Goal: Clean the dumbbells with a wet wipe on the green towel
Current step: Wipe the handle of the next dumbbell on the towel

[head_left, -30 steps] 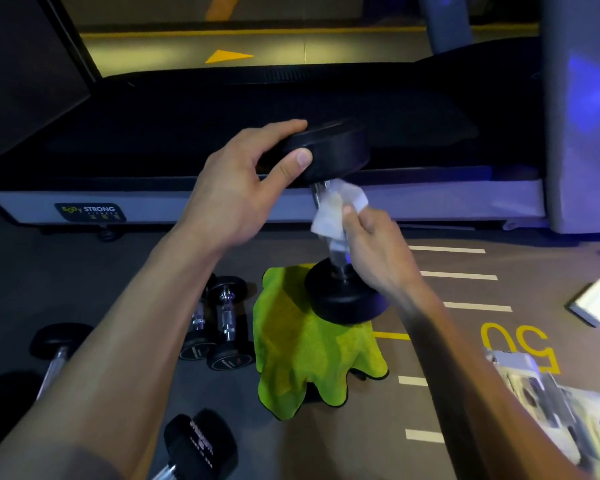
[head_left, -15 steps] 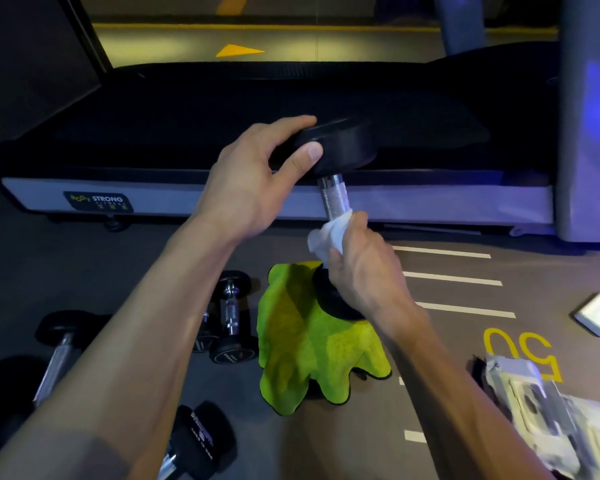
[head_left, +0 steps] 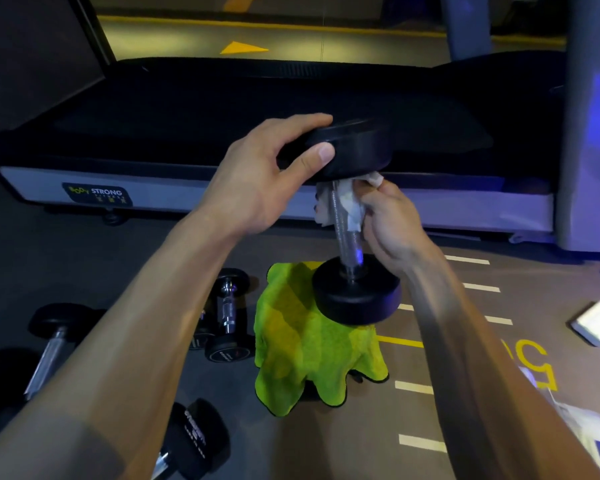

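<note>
The right hand (head_left: 388,221) had its fingers curled round a white wet wipe (head_left: 349,202), wrapping it against the upper part of the chrome handle (head_left: 347,244), while the left hand (head_left: 257,178) pinched the top head of the dumbbell (head_left: 355,289) between thumb and fingers, probably to keep it upright and steady for wiping. Its lower head appeared to rest on the green towel (head_left: 305,344), likely there to cushion it and catch damp; more dumbbells (head_left: 227,317) lay just beside the towel. No container showed clearly.

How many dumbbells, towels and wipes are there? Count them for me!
Dumbbells: 5: held dumbbell, small dumbbell, half-hidden dumbbell, left dumbbell, near dumbbell
Green towel: 1
Wet wipe: 1
Total: 7
</note>
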The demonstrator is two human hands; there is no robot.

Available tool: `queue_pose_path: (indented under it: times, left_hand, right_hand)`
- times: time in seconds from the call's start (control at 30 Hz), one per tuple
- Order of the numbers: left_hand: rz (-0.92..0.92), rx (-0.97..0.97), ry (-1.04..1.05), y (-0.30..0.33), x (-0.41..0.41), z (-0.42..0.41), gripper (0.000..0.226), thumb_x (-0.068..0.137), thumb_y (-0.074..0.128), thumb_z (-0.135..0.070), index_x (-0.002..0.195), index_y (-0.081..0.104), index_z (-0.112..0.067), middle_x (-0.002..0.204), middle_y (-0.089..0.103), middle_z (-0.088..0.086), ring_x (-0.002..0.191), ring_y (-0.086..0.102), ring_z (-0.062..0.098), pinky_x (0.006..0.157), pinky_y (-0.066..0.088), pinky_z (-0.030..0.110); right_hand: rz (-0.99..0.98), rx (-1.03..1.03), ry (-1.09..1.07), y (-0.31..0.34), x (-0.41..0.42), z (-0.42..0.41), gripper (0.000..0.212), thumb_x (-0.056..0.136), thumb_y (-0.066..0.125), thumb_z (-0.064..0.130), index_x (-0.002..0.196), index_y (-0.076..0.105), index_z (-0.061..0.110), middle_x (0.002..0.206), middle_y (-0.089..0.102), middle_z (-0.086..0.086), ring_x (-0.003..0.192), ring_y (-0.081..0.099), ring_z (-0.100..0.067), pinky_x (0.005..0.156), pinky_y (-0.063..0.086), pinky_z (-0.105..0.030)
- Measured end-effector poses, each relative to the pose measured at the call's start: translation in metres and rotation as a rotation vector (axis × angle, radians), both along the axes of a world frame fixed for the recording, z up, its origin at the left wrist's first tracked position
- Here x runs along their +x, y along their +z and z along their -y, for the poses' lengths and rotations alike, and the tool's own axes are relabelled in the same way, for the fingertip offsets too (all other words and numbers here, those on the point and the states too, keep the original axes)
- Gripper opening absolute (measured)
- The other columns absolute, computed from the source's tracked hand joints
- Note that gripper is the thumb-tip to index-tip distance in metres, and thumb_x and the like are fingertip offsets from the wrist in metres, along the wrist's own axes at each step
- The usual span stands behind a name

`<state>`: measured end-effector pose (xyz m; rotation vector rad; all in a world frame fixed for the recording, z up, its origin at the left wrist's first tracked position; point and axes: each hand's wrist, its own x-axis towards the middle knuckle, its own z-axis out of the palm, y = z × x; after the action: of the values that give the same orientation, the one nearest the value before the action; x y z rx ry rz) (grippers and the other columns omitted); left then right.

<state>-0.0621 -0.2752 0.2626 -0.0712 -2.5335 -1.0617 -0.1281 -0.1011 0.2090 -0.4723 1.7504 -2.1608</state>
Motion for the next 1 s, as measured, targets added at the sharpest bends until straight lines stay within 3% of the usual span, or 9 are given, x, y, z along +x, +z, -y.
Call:
queue_pose_path:
  times: [0.2, 0.3, 0.37, 0.47, 0.53, 0.7, 0.77, 0.83, 1.0]
  left_hand:
    - [-0.022, 0.0, -0.001, 0.001, 0.004, -0.008, 0.046, 0.099, 0.058, -0.052, 0.143, 0.057, -0.04, 0.135, 0.06, -0.012, 0.124, 0.058, 0.006, 0.106, 0.047, 0.026]
    - [-0.038, -0.016, 0.019, 0.002, 0.004, -0.013, 0.046, 0.098, 0.058, -0.053, 0.142, 0.057, -0.04, 0.136, 0.061, -0.012, 0.125, 0.058, 0.006, 0.107, 0.046, 0.026]
    - [-0.043, -0.034, 0.035, 0.002, 0.005, -0.016, 0.046, 0.098, 0.059, -0.053, 0.142, 0.058, -0.041, 0.136, 0.061, -0.013, 0.125, 0.058, 0.007, 0.108, 0.046, 0.029]
    - [-0.07, -0.046, 0.07, 0.002, 0.004, -0.021, 0.048, 0.095, 0.056, -0.057, 0.141, 0.059, -0.041, 0.133, 0.063, -0.01, 0.121, 0.061, 0.012, 0.105, 0.049, 0.041]
    - [-0.071, -0.053, 0.103, 0.003, 0.002, -0.025, 0.049, 0.094, 0.055, -0.059, 0.14, 0.06, -0.042, 0.13, 0.064, -0.008, 0.119, 0.062, 0.014, 0.103, 0.05, 0.042]
    - [-0.049, -0.066, 0.132, 0.003, -0.001, -0.017, 0.048, 0.095, 0.054, -0.06, 0.14, 0.059, -0.044, 0.127, 0.064, -0.006, 0.117, 0.062, 0.017, 0.102, 0.05, 0.043]
    - [-0.035, -0.047, 0.139, -0.001, -0.003, -0.01, 0.049, 0.094, 0.053, -0.064, 0.139, 0.058, -0.046, 0.128, 0.065, -0.007, 0.118, 0.063, 0.016, 0.103, 0.051, 0.044]
    - [-0.028, -0.02, 0.145, -0.004, -0.006, -0.004, 0.054, 0.09, 0.05, -0.07, 0.138, 0.058, -0.048, 0.128, 0.067, -0.009, 0.119, 0.064, 0.016, 0.103, 0.051, 0.044]
    - [-0.02, -0.004, 0.173, -0.009, -0.007, 0.007, 0.054, 0.088, 0.049, -0.071, 0.137, 0.058, -0.049, 0.124, 0.069, -0.009, 0.115, 0.065, 0.015, 0.102, 0.052, 0.043]
  right_hand:
    - [-0.218, 0.057, -0.076, -0.011, 0.003, 0.002, 0.032, 0.1, 0.044, 0.022, 0.081, 0.068, 0.014, 0.074, 0.071, -0.007, 0.07, 0.067, -0.02, 0.066, 0.054, -0.03]
    - [-0.445, 0.222, -0.138, -0.016, 0.01, 0.007, 0.018, 0.099, 0.047, 0.023, 0.099, 0.064, 0.017, 0.093, 0.068, -0.003, 0.089, 0.063, -0.014, 0.081, 0.049, -0.028]
    - [-0.574, 0.468, -0.247, -0.017, 0.014, 0.012, 0.02, 0.104, 0.045, 0.026, 0.115, 0.058, 0.017, 0.109, 0.067, -0.004, 0.099, 0.064, -0.018, 0.085, 0.049, -0.032]
    - [-0.692, 1.058, -0.449, -0.011, 0.02, 0.025, 0.032, 0.105, 0.037, 0.034, 0.121, 0.058, 0.015, 0.11, 0.065, -0.016, 0.095, 0.063, -0.041, 0.069, 0.04, -0.039]
    - [-0.657, 1.198, -0.531, -0.009, 0.021, 0.033, 0.033, 0.105, 0.036, 0.033, 0.123, 0.055, 0.012, 0.108, 0.067, -0.014, 0.096, 0.065, -0.041, 0.069, 0.035, -0.038]
    - [-0.579, 0.674, -0.258, -0.01, 0.007, 0.019, 0.022, 0.099, 0.042, 0.039, 0.104, 0.058, 0.024, 0.092, 0.071, -0.012, 0.084, 0.069, -0.034, 0.072, 0.051, -0.042]
    - [-0.393, 0.462, -0.07, -0.015, -0.002, 0.008, 0.035, 0.1, 0.041, 0.039, 0.089, 0.065, 0.015, 0.079, 0.072, -0.005, 0.079, 0.071, -0.02, 0.08, 0.053, -0.037]
    - [-0.216, 0.292, 0.049, -0.022, -0.007, 0.002, 0.058, 0.108, 0.037, 0.04, 0.083, 0.065, -0.004, 0.072, 0.069, -0.013, 0.076, 0.07, -0.021, 0.087, 0.052, -0.04]
    - [-0.109, 0.267, 0.138, -0.025, -0.014, 0.001, 0.063, 0.109, 0.037, 0.044, 0.088, 0.065, -0.009, 0.075, 0.068, -0.023, 0.075, 0.066, -0.031, 0.084, 0.05, -0.045]
